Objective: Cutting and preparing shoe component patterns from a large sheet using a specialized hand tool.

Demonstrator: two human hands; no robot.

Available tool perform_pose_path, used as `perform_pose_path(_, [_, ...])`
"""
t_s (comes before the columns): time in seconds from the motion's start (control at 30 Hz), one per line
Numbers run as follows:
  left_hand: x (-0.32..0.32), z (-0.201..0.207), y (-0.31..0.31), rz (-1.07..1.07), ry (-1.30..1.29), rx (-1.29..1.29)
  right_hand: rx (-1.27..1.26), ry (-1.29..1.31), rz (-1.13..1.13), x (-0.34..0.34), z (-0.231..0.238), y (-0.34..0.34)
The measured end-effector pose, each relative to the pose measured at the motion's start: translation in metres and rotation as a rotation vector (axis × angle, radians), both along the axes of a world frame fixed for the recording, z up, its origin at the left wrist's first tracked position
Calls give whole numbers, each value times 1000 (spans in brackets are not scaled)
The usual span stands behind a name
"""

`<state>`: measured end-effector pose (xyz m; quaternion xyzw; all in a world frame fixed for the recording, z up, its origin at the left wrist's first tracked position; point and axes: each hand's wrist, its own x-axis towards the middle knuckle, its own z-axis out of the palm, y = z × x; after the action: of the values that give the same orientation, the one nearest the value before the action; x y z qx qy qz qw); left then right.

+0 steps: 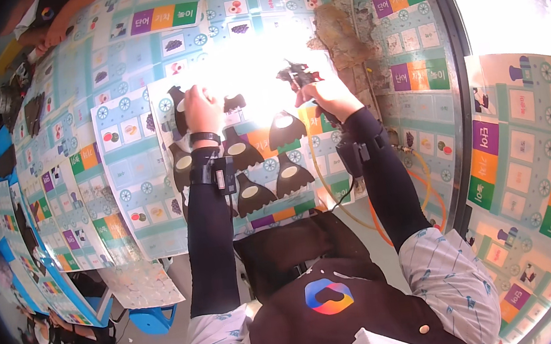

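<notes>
My left hand (204, 111) is over the patterned sheet, between a dark piece (178, 108) at its left and another dark piece (234, 102) at its right. Glare washes out its fingers, so I cannot tell whether they grip anything. My right hand (331, 98) is closed round a dark hand tool (300, 74) with reddish bits; a yellow hose (315, 157) runs down from near it. Between and below my hands lie several dark bell-shaped pieces (242, 150), each with a pale oval and a notched edge.
Printed sheets with coloured blocks cover the table (134, 230). Bright glare fills its far middle. An orange hose (374, 218) hangs at the right, beside a metal frame post (463, 116). Another person's hands (46, 38) are at the far left. A blue stool (153, 320) stands below.
</notes>
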<state>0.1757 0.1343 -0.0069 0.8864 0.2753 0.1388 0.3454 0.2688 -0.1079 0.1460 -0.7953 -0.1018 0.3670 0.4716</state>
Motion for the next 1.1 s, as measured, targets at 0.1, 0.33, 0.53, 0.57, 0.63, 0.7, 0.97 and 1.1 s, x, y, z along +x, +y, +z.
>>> perform_pose_path(0.1, [-20, -3, 18, -14, 327, 119, 20, 67, 29, -5, 0, 39])
perform_pose_path(0.33, [-30, -24, 35, -76, 367, -193, -173, 89, 33, 0, -37, 116])
perform_pose_path(0.53, [-35, -23, 42, -111, 231, -99, -194, 61, 22, 7, -65, 122])
perform_pose_path(0.57, [-33, -22, 44, -141, 274, -142, -209, 34, 16, 8, -70, 124])
perform_pose_path(0.63, [-29, -22, 47, -162, 319, -186, -162, 56, 27, 7, -76, 129])
perform_pose_path(0.7, [-26, -21, 50, -161, 419, -266, -143, 71, 18, 5, -77, 131])
perform_pose_path(0.97, [-27, -21, 48, -169, 385, -209, -182, 76, 11, -4, -69, 135])
perform_pose_path(1.1, [-26, -26, 48, -181, 394, -176, -184, 122, 35, -3, -73, 136])
